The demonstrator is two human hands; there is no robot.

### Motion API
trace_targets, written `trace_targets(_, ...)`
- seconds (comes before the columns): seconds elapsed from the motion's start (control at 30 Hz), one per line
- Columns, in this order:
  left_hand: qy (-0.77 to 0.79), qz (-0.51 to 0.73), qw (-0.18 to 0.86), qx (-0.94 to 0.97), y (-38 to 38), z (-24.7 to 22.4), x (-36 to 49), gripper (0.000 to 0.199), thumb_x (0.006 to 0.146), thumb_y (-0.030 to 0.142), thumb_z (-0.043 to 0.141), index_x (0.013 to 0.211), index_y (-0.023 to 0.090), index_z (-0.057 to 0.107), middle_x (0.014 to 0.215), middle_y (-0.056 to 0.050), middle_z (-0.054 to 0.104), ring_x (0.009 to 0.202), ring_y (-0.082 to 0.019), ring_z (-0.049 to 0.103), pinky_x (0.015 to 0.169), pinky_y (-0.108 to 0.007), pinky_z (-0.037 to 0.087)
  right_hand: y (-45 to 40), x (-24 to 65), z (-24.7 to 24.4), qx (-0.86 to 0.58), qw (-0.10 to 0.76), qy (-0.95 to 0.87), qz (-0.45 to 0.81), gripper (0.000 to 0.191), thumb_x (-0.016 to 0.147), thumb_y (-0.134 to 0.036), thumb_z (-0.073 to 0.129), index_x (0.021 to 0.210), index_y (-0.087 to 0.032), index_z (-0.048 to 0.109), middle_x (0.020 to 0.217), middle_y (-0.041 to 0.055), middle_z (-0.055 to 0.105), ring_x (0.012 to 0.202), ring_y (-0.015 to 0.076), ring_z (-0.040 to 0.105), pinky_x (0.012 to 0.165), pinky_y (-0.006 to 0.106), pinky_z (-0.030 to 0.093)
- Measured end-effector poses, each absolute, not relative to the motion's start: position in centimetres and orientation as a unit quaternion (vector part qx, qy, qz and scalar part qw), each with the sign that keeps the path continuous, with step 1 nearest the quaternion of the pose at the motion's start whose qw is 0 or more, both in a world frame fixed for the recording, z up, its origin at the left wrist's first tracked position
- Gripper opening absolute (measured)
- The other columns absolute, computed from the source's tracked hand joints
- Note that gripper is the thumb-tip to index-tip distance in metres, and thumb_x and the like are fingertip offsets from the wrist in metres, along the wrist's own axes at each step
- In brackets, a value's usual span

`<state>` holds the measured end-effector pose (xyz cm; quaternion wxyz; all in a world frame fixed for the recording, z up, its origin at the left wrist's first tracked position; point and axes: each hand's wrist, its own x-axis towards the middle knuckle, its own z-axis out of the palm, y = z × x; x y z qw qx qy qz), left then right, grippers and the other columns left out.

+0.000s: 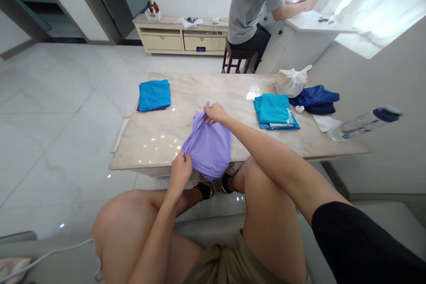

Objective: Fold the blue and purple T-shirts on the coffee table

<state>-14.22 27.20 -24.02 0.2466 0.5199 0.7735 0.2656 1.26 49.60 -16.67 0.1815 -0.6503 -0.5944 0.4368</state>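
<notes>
A light purple cloth (211,146), perhaps a garment, is stretched between both hands at the near edge of the marble-topped table (156,133). Its lower part hangs over that edge, above my feet. My left hand (181,168) is closed on the cloth's near left corner. At its far end, my right hand (215,113) pinches the fabric near a raised tip. Whether the cloth is a shirt or something else, I cannot tell. To the left lies a folded blue cloth (154,95) on a darker purple one. On the right is a folded turquoise stack (274,111) with white print.
Right of the stack are a white plastic bag (293,80), dark blue cloth (316,97), white paper (326,123) and a clear bottle (366,124) with a blue lid. Beyond the table, a person (248,4) in grey sits on a stool (238,55) near a low cabinet (163,41).
</notes>
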Motion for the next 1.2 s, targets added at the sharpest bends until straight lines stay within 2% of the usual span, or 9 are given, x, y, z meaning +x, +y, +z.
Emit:
trace_targets(0.1,0.801,0.183,0.153,0.549,28.0,-23.7,-16.0,0.047,0.103,0.019,0.043,0.142,0.01,0.067,0.121,-0.023,0.079,0.116,-0.036,0.077,0.097,-0.042,0.058,49.7,1.7,-16.7,-0.615,0.203,-0.561,0.515,0.035,0.117,-0.038,0.056,0.102,-0.01,0.071,0.074,0.0096,0.078,0.067,0.0213,0.081,0.072,0.034,0.072)
trace_targets(0.17,0.778,0.159,0.106,0.598,29.7,-22.7,-16.9,0.049,0.104,0.022,0.043,0.147,0.007,0.063,0.13,-0.026,0.076,0.121,-0.038,0.076,0.1,-0.044,0.058,49.6,3.6,-16.4,-0.617,0.202,-0.562,0.512,0.027,0.113,-0.031,0.062,0.101,-0.009,0.071,0.071,0.0089,0.076,0.063,0.0208,0.079,0.071,0.036,0.072)
trace_targets(0.3,0.697,0.117,0.124,0.696,35.2,-20.6,-17.8,0.039,0.107,0.03,0.047,0.134,0.011,0.07,0.123,-0.023,0.079,0.118,-0.037,0.077,0.101,-0.042,0.057,48.3,9.1,-16.0,-0.668,0.131,-0.566,0.465,0.013,0.1,-0.017,0.072,0.095,-0.005,0.076,0.063,0.012,0.075,0.056,0.023,0.076,0.066,0.035,0.07)
trace_targets(0.43,0.703,0.085,0.225,0.669,39.8,-20.4,-18.1,0.035,0.107,0.035,0.054,0.126,0.012,0.071,0.126,-0.024,0.08,0.124,-0.037,0.076,0.101,-0.039,0.056,44.8,13.0,-16.9,-0.708,0.048,-0.516,0.481,0.014,0.099,-0.02,0.079,0.096,-0.006,0.077,0.067,0.0131,0.078,0.058,0.022,0.077,0.058,0.027,0.062)
trace_targets(0.6,0.738,0.085,0.272,0.611,42.3,-21.6,-17.5,0.036,0.1,0.045,0.065,0.114,0.012,0.074,0.122,-0.027,0.082,0.121,-0.042,0.079,0.096,-0.04,0.058,41.1,13.0,-19.3,-0.694,0.077,-0.462,0.547,0.021,0.106,-0.027,0.074,0.092,-0.012,0.075,0.09,0.011,0.085,0.067,0.0141,0.077,0.055,0.019,0.047)
trace_targets(0.83,0.705,0.128,0.373,0.59,42.0,-22.5,-16.3,0.035,0.084,0.053,0.082,0.089,0.019,0.079,0.103,-0.016,0.087,0.108,-0.038,0.082,0.088,-0.038,0.062,40.1,11.2,-21.3,-0.697,0.067,-0.477,0.531,0.045,0.103,-0.048,0.083,0.072,-0.017,0.071,0.059,-0.0005,0.063,0.046,0.0088,0.044,0.045,0.024,0.026)
trace_targets(1.0,0.663,0.18,0.512,0.515,40.0,-22.6,-15.9,0.052,0.065,0.058,0.095,0.09,0.015,0.081,0.104,-0.017,0.087,0.106,-0.041,0.081,0.088,-0.044,0.065,40.5,11.6,-21.5,-0.657,-0.012,-0.53,0.536,0.049,0.093,-0.041,0.092,0.059,-0.02,0.064,0.053,-0.0009,0.057,0.05,0.013,0.047,0.049,0.026,0.036)
trace_targets(1.1,0.616,0.222,0.555,0.513,39.5,-21.3,-15.9,0.065,0.055,0.06,0.1,0.102,0.017,0.084,0.114,-0.014,0.087,0.113,-0.039,0.079,0.091,-0.044,0.066,41.4,12.6,-20.8,-0.646,0.017,-0.535,0.545,0.031,0.091,-0.031,0.093,0.072,-0.018,0.071,0.066,0.0002,0.068,0.061,0.0144,0.058,0.056,0.025,0.044)
trace_targets(1.2,0.604,0.261,0.548,0.517,39.6,-19.1,-15.9,0.065,0.058,0.063,0.098,0.104,0.019,0.085,0.117,-0.012,0.087,0.113,-0.036,0.079,0.089,-0.041,0.065,42.4,13.9,-19.5,-0.613,0.09,-0.533,0.576,0.016,0.094,-0.032,0.089,0.095,-0.018,0.081,0.094,0.0047,0.081,0.086,0.0171,0.072,0.071,0.023,0.053)
